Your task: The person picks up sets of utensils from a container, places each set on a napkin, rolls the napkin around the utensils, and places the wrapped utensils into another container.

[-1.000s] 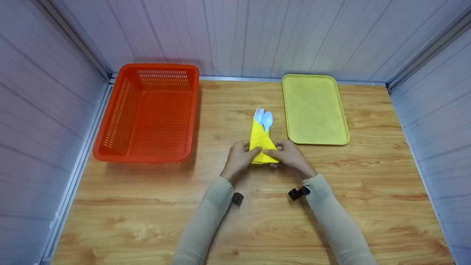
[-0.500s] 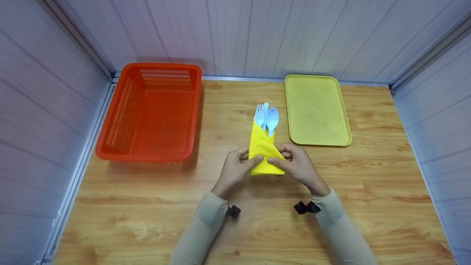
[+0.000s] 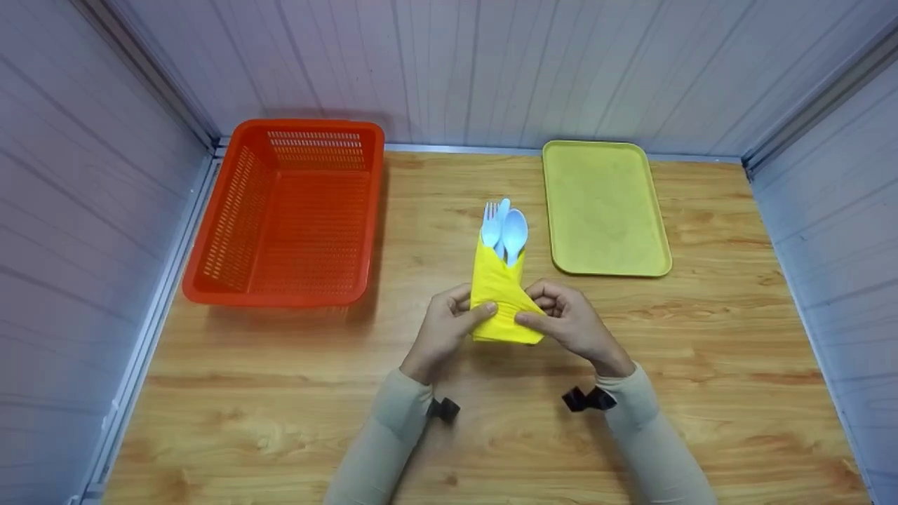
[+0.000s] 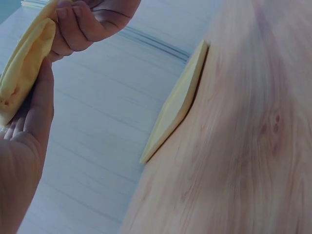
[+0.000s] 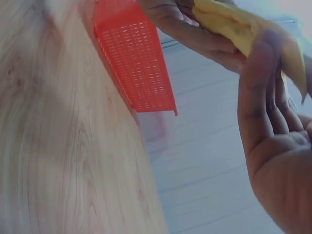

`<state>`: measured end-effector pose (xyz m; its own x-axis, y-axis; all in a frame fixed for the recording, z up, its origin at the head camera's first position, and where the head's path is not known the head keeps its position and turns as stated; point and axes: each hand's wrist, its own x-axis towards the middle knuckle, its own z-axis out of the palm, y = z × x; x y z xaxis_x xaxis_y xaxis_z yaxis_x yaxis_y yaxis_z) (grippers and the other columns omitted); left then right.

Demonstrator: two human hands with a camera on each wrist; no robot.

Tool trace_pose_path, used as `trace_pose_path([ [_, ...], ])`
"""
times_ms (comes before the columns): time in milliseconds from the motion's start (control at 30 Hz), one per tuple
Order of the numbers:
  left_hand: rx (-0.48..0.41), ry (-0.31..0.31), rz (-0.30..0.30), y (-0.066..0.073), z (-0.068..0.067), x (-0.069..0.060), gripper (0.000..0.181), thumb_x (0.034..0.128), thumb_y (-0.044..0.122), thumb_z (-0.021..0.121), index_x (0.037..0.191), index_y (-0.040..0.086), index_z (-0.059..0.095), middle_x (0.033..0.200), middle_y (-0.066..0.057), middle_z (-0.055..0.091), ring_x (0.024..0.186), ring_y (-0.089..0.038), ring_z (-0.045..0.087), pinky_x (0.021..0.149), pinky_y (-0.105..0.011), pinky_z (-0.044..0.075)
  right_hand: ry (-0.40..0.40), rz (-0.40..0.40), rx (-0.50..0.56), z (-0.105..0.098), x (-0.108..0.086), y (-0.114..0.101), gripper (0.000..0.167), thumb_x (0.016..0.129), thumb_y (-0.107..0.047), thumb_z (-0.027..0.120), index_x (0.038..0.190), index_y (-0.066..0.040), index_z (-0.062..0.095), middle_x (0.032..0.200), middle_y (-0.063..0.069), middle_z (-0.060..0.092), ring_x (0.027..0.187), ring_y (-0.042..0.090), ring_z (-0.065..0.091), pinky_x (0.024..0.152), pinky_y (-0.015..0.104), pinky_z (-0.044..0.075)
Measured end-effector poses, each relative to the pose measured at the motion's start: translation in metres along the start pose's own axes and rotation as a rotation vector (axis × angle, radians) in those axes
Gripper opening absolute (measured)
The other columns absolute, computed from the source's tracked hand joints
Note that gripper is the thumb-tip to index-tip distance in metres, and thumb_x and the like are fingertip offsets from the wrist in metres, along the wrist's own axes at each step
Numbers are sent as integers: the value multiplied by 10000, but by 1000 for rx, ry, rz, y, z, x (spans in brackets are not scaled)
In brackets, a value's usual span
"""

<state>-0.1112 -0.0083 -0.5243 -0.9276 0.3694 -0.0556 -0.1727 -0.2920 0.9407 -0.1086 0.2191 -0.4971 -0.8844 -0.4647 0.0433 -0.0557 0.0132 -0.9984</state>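
Observation:
A folded yellow napkin [image 3: 497, 287] is held up between both hands, above the wooden table. Out of its top stick a pale blue fork [image 3: 491, 226], a spoon [image 3: 515, 230] and, between them, a third piece [image 3: 504, 207] that looks like a knife handle. My left hand [image 3: 449, 319] grips the napkin's left side, thumb in front and fingers behind. On the right side, my right hand [image 3: 572, 322] pinches a loose corner of the napkin between thumb and fingers. In the right wrist view the napkin [image 5: 243, 29] shows edge-on, and the cutlery is hidden.
An orange-red perforated basket [image 3: 368, 231] stands at the back left of the table [image 3: 280, 421]. At the back right lies a flat yellow tray [image 3: 605, 210]. Pale panel walls [image 3: 435, 70] close off the back and both sides.
Both hands have drawn the napkin bundle toward the body and raised it. More of the cutlery shows above the napkin, and the right hand has pulled its corner slightly outward.

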Motion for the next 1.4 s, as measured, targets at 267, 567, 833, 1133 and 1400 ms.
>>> trace_pose_path([
  [267, 17, 11, 42, -1, -1, -5, 374, 949, 148, 700, 1251, -61, 626, 1047, -189, 724, 893, -304, 719, 759, -369, 584, -82, -85, -24, -5, -2, 1, 181, 993, 19, 573, 1164, 60, 617, 1005, 186, 684, 812, 212, 670, 680, 298, 558],
  [567, 67, 66, 132, -5, 4, -8, 369, 950, 138, 699, 1236, -82, 620, 1043, -178, 724, 926, -295, 715, 764, -384, 585, 46, -57, -85, 0, 0, 5, 128, 942, 87, 616, 1059, 48, 649, 950, 156, 653, 754, 167, 578, 660, 279, 494],
  [833, 35, 47, 144, -8, 4, -7, 361, 968, 104, 669, 1256, -99, 593, 1080, -199, 712, 953, -314, 712, 787, -392, 580, 87, -55, -111, 10, 0, -17, 78, 935, 57, 646, 1012, 62, 661, 888, 129, 651, 721, 139, 553, 638, 270, 472],
  [1133, 98, 163, 208, -10, 11, -7, 383, 963, 132, 682, 1261, -89, 585, 1120, -179, 693, 969, -293, 704, 801, -399, 578, 365, -195, -409, 26, 1, -24, 236, 813, 45, 793, 843, 31, 560, 738, 144, 510, 667, 214, 454, 617, 235, 366],
  [1400, 73, 331, 296, -23, 32, -5, 356, 967, 92, 669, 1262, -72, 557, 1198, -182, 647, 1076, -284, 673, 848, -401, 562, 472, -274, -656, 29, 9, 11, 48, 895, -95, 761, 939, -86, 745, 847, -50, 707, 673, 90, 605, 586, 228, 493],
])
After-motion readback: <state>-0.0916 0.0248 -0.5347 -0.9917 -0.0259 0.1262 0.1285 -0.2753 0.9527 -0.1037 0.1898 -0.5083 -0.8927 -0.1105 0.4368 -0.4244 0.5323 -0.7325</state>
